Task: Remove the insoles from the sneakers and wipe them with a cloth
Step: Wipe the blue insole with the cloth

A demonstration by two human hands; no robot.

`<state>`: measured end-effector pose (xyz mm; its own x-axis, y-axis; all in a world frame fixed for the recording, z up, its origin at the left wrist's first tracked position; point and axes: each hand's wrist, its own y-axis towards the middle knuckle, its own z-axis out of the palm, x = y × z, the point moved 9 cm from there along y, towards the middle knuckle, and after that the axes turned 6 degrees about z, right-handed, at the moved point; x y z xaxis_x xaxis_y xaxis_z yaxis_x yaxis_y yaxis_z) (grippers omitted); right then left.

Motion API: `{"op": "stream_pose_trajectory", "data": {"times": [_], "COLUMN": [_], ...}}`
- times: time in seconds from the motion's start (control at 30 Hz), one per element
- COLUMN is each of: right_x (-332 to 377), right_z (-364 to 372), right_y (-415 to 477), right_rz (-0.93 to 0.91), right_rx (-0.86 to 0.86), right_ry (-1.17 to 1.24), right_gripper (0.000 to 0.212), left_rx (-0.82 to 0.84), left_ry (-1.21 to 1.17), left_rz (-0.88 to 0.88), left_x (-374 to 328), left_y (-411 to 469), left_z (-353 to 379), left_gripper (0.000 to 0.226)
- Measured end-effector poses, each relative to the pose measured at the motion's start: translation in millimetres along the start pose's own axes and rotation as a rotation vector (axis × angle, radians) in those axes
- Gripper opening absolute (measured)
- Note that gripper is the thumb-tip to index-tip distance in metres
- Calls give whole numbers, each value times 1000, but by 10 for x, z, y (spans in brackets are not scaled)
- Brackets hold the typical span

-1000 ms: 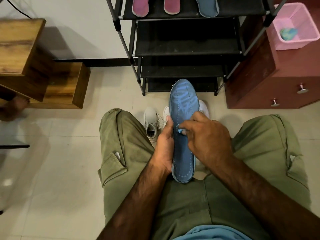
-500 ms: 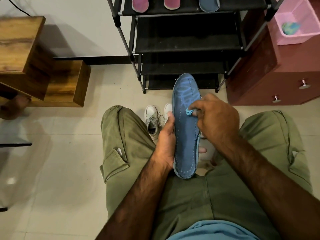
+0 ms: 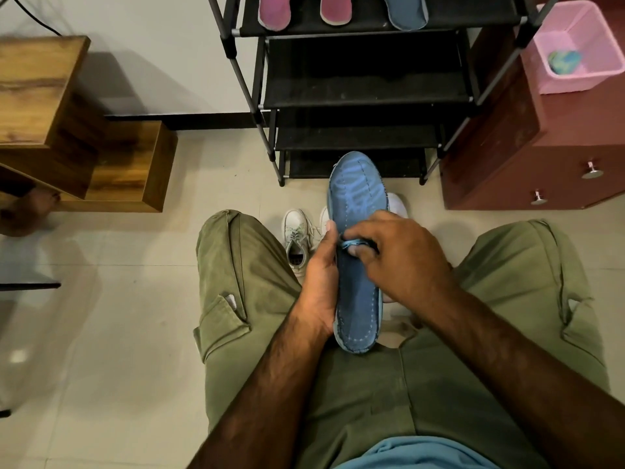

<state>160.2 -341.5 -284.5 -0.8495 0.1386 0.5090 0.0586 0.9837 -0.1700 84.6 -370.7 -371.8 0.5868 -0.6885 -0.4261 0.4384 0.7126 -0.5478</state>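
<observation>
A long blue insole [image 3: 356, 299] with dashed stitching stands lengthwise between my knees. My left hand [image 3: 319, 286] grips its left edge from underneath. My right hand [image 3: 395, 255] presses a small blue cloth [image 3: 348, 244], mostly hidden under its fingers, onto the middle of the insole. A grey-white sneaker [image 3: 297, 240] stands on the floor just left of the insole; a second one [image 3: 396, 203] peeks out behind its right side. Two pink insoles [image 3: 274, 10] [image 3: 335, 8] and a blue insole [image 3: 407, 11] lie on the top shelf of the black shoe rack [image 3: 365, 93].
A maroon cabinet [image 3: 527, 157] at the right carries a pink basket [image 3: 575, 45] holding a blue-green cloth [image 3: 564, 61]. Wooden box shelves [image 3: 67, 130] stand at the left. A bare foot [image 3: 28, 211] shows beneath them. Tiled floor lies around my knees.
My right hand with the cloth slid up the insole toward the toe, then came back down and left to the middle. The left hand kept its grip.
</observation>
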Motion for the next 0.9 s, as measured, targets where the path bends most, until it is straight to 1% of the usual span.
{"op": "stream_pose_trajectory", "data": {"times": [0.1, 0.17, 0.27, 0.37, 0.47, 0.53, 0.63, 0.77, 0.9], "right_x": [-331, -479, -511, -528, -478, -488, -578, -619, -623], "right_z": [-145, -154, -66, -39, -45, -45, -28, 24, 64], "right_y": [82, 98, 61, 12, -14, -27, -51, -77, -87], "right_rz": [191, 288, 288, 305, 265, 277, 393, 497, 513], "right_rx": [-69, -87, -24, -11, -19, -21, -32, 36, 70], "right_ry": [386, 540, 533, 520, 518, 608, 798, 939, 959], "right_gripper": [17, 16, 20, 20, 17, 16, 13, 12, 9], "left_rx": [63, 66, 43, 38, 49, 26, -26, -50, -43], "left_ry": [84, 117, 186, 242, 254, 262, 280, 299, 304], "left_rz": [-4, 65, 135, 135, 123, 124, 133, 152, 167], "left_x": [-17, -62, -112, -94, -62, -80, -120, -149, -160], "left_y": [8, 20, 41, 25, -1, -5, -8, -14, -10], "left_z": [48, 33, 15, 30, 61, 60, 28, 10, 8], "left_gripper": [58, 55, 60, 51, 43, 39, 37, 40, 41]}}
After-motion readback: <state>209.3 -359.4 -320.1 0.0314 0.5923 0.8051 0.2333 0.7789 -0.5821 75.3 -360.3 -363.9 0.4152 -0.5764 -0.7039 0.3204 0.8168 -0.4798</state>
